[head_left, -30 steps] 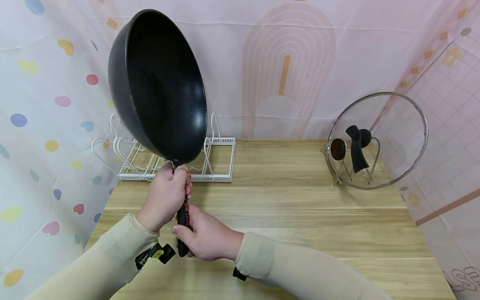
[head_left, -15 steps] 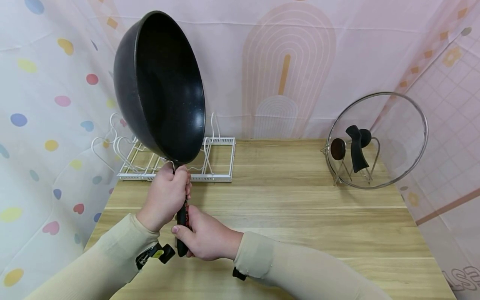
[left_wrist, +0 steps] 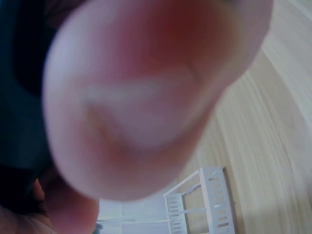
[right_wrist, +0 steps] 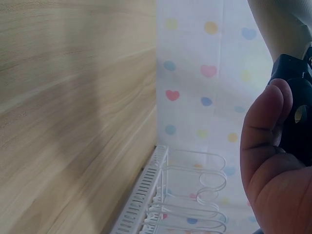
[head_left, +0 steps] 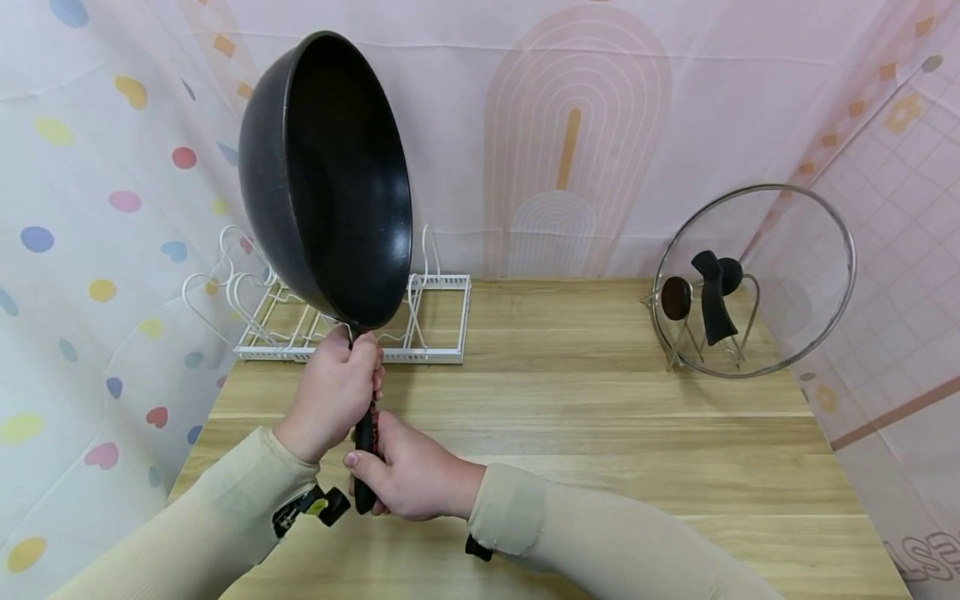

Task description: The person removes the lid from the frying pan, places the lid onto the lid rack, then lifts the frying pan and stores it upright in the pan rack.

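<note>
A deep black wok (head_left: 348, 192) is held up by its long handle, bowl uppermost and tilted so its dark inside faces right. My left hand (head_left: 330, 392) grips the handle close to the bowl. Lower down, my right hand (head_left: 420, 471) holds the end of the black handle (head_left: 365, 450), thumb lying across it. Behind the wok, a white wire rack (head_left: 442, 357) lies on the table, partly hidden by the bowl. In the left wrist view a blurred fingertip (left_wrist: 136, 112) fills most of the picture. The right wrist view shows my curled right hand (right_wrist: 273, 161) against the dark handle.
A glass lid (head_left: 810, 333) with a steel rim and black knob leans in a small wire stand (head_left: 753, 308) at the back right. The wooden table (head_left: 570, 400) meets a pink patterned curtain behind and a dotted curtain (head_left: 97, 358) at left.
The wok's bowl has turned slightly and shifted a little to the right, so more of its outer side shows. Both hands stay on the handle in nearly the same place.
</note>
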`<state>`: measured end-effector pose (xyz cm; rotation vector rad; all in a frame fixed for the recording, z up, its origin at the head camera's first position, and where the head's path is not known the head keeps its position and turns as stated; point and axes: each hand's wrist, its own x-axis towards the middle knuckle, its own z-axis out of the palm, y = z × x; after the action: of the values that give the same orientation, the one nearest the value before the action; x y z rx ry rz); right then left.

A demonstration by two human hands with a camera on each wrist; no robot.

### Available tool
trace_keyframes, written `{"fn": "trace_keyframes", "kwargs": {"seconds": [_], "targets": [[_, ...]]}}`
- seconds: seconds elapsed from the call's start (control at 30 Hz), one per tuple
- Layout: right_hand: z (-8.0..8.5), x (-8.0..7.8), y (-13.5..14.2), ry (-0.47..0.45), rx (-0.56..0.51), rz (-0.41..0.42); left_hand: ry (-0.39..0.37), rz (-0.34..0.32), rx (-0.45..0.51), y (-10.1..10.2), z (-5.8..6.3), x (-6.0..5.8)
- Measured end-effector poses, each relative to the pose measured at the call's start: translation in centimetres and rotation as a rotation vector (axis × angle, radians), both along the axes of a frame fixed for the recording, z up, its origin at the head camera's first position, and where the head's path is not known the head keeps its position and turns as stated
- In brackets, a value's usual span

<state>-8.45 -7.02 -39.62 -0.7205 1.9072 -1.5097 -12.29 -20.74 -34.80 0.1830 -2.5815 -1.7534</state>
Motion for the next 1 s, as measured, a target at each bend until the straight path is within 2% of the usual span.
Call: {"fn": "trace_keyframes", "kwargs": {"seconds": [1.0], "targets": [[-0.94,0.13,-0.17,-0.003,-0.003,-0.006,-0.046,0.012,-0.034,-0.13,-0.81,-0.13]]}}
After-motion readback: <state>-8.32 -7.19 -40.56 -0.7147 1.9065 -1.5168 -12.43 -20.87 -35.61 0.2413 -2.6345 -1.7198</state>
